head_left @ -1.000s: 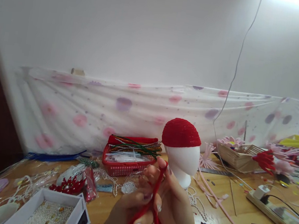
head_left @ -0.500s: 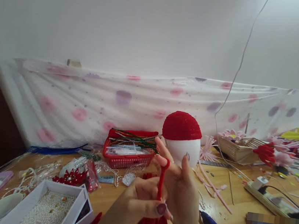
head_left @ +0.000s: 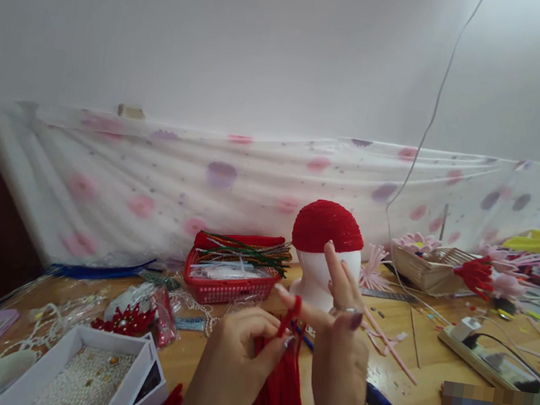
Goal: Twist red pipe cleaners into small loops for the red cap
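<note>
My left hand [head_left: 238, 359] is closed, pinching a thick red yarn [head_left: 284, 325] between thumb and fingers. The yarn's upper end loops around the index finger of my right hand [head_left: 342, 353]. That index finger points left, while other fingers of the hand stretch upward, apart. Its thumb lies across the front, by a ring. Below and between both hands hangs a bundle of red strands [head_left: 280, 398], its lower part out of view. Behind the right fingers stands a white mannequin head [head_left: 312, 275] wearing a red ribbed cap [head_left: 327, 227].
A red basket [head_left: 227, 296] of coloured stems stands behind my hands. At the left are a white box [head_left: 65, 334] of pearl beads and a red beaded flower [head_left: 125, 320]. A woven basket [head_left: 433, 279] and power strip [head_left: 479, 356] lie right. A cable [head_left: 437, 102] hangs down.
My right hand has turned, its thumb now across the front and its fingers before the mannequin head. My left hand has risen along the yarn, closer to the loop.
</note>
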`<state>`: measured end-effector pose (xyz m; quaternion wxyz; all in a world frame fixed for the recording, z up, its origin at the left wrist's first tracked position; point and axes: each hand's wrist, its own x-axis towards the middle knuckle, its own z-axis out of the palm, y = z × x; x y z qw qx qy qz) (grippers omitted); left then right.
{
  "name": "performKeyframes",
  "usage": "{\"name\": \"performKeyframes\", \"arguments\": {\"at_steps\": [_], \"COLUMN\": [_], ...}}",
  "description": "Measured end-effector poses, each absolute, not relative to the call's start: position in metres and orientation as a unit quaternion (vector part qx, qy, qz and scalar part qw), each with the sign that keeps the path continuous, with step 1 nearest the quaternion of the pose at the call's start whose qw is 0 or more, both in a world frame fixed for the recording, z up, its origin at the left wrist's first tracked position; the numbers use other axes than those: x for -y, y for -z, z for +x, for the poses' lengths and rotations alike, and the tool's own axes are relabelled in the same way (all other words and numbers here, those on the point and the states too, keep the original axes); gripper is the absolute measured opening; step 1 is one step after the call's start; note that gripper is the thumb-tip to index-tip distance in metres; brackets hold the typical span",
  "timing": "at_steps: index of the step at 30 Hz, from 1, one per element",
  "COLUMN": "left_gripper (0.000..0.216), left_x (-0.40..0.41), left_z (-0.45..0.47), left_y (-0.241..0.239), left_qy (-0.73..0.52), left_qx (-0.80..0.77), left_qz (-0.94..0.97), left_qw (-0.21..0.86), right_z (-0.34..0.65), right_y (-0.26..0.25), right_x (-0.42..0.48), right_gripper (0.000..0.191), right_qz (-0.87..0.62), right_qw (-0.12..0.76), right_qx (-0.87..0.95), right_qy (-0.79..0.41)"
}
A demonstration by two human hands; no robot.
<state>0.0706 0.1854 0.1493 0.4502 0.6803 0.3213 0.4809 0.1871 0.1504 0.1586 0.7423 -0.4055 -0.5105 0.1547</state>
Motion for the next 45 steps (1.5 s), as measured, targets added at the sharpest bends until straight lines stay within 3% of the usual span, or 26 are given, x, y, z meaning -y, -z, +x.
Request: {"name": "performKeyframes", "arguments": {"at_steps": [2,4,9,17,29,33,35,38,41,43,45], "left_gripper": [0.012,0.026,0.041,0.028,0.023,0.027,0.030,0.033,0.033,0.030,0.026], "left_x": [-0.184,-0.183,-0.183,-0.172,-0.168,-0.167,-0.168,-0.173,-0.180,-0.181,-0.179], "left_z": [0.069,0.069,0.084,0.103,0.100,0.103,0.100,0.093,0.086,0.085,0.085], "left_y": [-0.150,-0.148,-0.131,-0.118,-0.130,-0.133,-0.135,-0.140,-0.141,-0.137,-0.131], "left_qy": [-0.416,-0.354,-0.289,-0.199,-0.203,-0.266,-0.317,-0.396,-0.467,-0.521,-0.562], "left_qx": [-0.256,-0.179,-0.001,0.122,0.096,-0.020,-0.108,-0.228,-0.321,-0.362,-0.382], "left_qz": [0.623,0.553,0.398,0.232,0.204,0.303,0.403,0.547,0.652,0.680,0.666], "left_qw": [0.611,0.733,0.871,0.944,0.953,0.915,0.851,0.701,0.503,0.367,0.307], "right_z": [0.193,0.198,0.201,0.203,0.204,0.211,0.217,0.223,0.221,0.216,0.211], "right_y": [-0.166,-0.172,-0.174,-0.172,-0.164,-0.168,-0.171,-0.173,-0.170,-0.166,-0.163], "right_x": [-0.154,-0.159,-0.168,-0.176,-0.180,-0.171,-0.165,-0.157,-0.152,-0.151,-0.152], "right_gripper": [0.052,0.055,0.049,0.040,0.054,0.062,0.068,0.068,0.051,0.043,0.039], "right_qz": [-0.365,-0.326,-0.200,-0.152,-0.154,-0.181,-0.242,-0.347,-0.399,-0.453,-0.507], "right_qw": [0.767,0.761,0.746,0.733,0.717,0.730,0.742,0.735,0.717,0.673,0.615], "right_qx": [0.450,0.423,0.348,0.313,0.341,0.379,0.432,0.503,0.530,0.567,0.601], "right_qy": [-0.278,-0.369,-0.532,-0.584,-0.589,-0.539,-0.452,-0.294,-0.212,-0.141,-0.062]}}
